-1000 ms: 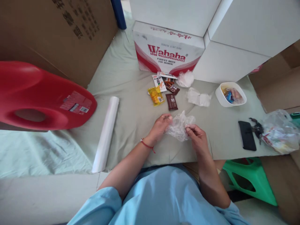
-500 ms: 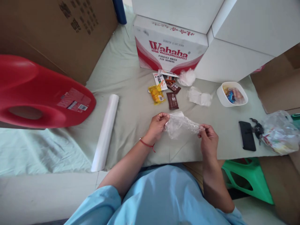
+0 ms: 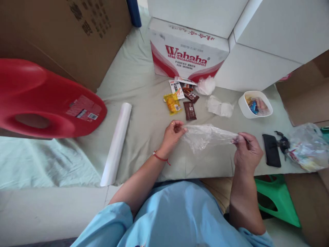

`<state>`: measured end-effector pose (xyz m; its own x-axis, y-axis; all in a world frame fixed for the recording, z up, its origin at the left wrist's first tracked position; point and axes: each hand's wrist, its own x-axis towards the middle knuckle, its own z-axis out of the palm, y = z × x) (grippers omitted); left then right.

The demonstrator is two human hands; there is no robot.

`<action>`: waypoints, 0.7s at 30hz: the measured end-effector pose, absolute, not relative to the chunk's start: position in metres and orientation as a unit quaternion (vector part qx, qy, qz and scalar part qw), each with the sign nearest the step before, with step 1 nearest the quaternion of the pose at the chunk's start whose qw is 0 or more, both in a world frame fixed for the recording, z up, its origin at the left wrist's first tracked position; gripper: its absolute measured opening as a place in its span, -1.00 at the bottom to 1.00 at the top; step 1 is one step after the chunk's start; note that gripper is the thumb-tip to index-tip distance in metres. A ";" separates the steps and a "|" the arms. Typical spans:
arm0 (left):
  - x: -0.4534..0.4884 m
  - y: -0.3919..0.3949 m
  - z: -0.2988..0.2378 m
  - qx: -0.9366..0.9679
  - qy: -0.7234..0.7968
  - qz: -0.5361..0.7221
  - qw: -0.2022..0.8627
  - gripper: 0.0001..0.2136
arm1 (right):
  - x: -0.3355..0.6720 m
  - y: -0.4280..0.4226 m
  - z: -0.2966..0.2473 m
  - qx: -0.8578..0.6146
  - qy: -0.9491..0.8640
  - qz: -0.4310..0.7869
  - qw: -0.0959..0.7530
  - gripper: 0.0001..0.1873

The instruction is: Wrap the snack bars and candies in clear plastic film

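A clear, crumpled plastic bag (image 3: 205, 135) is stretched between my two hands above the cloth-covered table. My left hand (image 3: 173, 135) pinches its left end, a red cord bracelet around the wrist. Its right end is gripped in the closed fingers of my right hand (image 3: 247, 150). Just beyond the bag lie a brown-wrapped snack bar (image 3: 190, 110), a yellow snack packet (image 3: 172, 103) and a white snack sachet (image 3: 176, 89). A crumpled white plastic piece (image 3: 220, 106) lies flat behind the bag, and a bunched-up one (image 3: 206, 85) sits farther back.
A Wahaba-style red and white carton (image 3: 190, 51) stands at the back. To the left are a white plastic roll (image 3: 116, 145) and a large red jug (image 3: 51, 99). On the right are a white tub (image 3: 255, 104) of snacks, a black phone (image 3: 271, 150), keys (image 3: 283, 142) and a filled plastic bag (image 3: 308, 147).
My right hand has moved to the right, pulling the plastic bag out longer and tauter. My left hand has stayed nearly in place.
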<state>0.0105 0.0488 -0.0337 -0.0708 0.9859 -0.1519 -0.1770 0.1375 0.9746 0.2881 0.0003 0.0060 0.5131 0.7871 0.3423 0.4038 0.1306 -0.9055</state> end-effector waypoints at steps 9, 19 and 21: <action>0.039 -0.005 -0.017 0.638 0.572 0.445 0.260 -0.53 | 0.280 -0.011 -0.013 -0.627 -0.444 0.222 0.600 -0.72; -0.017 0.016 0.003 0.297 0.471 0.485 0.674 -0.66 | 0.304 -0.021 -0.004 -0.622 -0.382 0.284 0.622 -0.73; -0.030 0.014 0.011 0.248 0.472 0.483 0.694 -0.61 | 0.306 -0.023 -0.005 -0.615 -0.360 0.340 0.614 -0.74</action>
<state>-0.0299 0.0145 0.0105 0.0876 0.9048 -0.4167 -0.4360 0.4109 0.8007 0.3059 -0.0230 -0.0048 0.5098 0.8599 0.0248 0.0260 0.0134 -0.9996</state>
